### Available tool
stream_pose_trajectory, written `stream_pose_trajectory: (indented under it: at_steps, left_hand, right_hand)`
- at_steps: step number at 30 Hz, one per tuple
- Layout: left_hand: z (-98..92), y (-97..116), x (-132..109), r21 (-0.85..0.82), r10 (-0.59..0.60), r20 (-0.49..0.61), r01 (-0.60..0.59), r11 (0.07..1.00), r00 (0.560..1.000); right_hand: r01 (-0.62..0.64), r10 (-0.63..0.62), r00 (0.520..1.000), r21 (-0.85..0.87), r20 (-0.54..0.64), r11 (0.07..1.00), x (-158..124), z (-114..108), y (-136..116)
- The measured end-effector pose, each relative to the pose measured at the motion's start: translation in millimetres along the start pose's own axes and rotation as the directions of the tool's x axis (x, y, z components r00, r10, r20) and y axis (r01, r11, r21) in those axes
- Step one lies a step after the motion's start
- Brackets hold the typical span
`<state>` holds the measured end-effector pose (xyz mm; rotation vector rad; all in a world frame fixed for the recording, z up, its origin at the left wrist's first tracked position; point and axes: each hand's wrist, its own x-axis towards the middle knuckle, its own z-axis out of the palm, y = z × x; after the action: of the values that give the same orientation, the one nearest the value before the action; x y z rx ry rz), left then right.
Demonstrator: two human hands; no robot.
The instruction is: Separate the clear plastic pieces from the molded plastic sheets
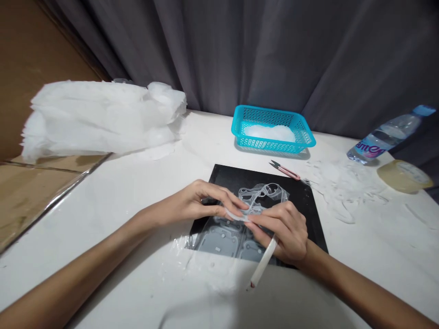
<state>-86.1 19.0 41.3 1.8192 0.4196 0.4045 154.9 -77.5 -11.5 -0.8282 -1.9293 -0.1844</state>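
Note:
My left hand (216, 201) pinches the near edge of a thin, clear plastic sheet (264, 191) with cut-out outlines. Opposite it, my right hand (283, 228) has thumb and fingers closed at the same edge. A white pen-like stick (263, 264) with a dark red tip is tucked in my right hand, its tip pointing down toward me. Beneath both hands lies a black mat (226, 176). Translucent moulded shapes (219, 242) show on the mat's near part. Fingers partly hide the gripped edge.
A turquoise basket (270, 145) holds white pieces. Pink-handled thread snips (286, 170) lie by the mat's far edge. Right are clear scraps (339, 183), a water bottle (387, 137) and a tape roll (403, 176). A stack of white sheets (99, 119) stands left, near cardboard (37, 192).

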Motion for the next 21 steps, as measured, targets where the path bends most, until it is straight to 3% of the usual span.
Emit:
stream_pose_trajectory:
  at_steps: [6,15,18,21]
  left_hand:
    - [2.3,5.6,1.9,0.003,0.043,0.005,-0.043,0.999,0.999]
    - [6.9,16.0,0.0,-0.01,0.035,-0.013,-0.035,0.999,0.999]
    - [7.7,16.2,-0.7,0.003,-0.007,-0.02,0.007,1.0,1.0]
    - [11.1,13.4,-1.5,0.066,-0.091,-0.051,0.094,0.993,0.995]
  right_hand:
    - [0.008,-0.009,0.999,-0.015,-0.054,1.0,1.8,1.7,-1.4]
    - [-0.008,0.009,0.999,0.013,-0.044,1.0,4.9,3.0,-2.4]
    - [-0.017,0.019,0.999,0.048,-0.027,0.999,2.6,3.6,-1.1]
    - [-0.116,0.119,0.993,0.107,-0.016,0.988,-0.9,5.2,2.1]
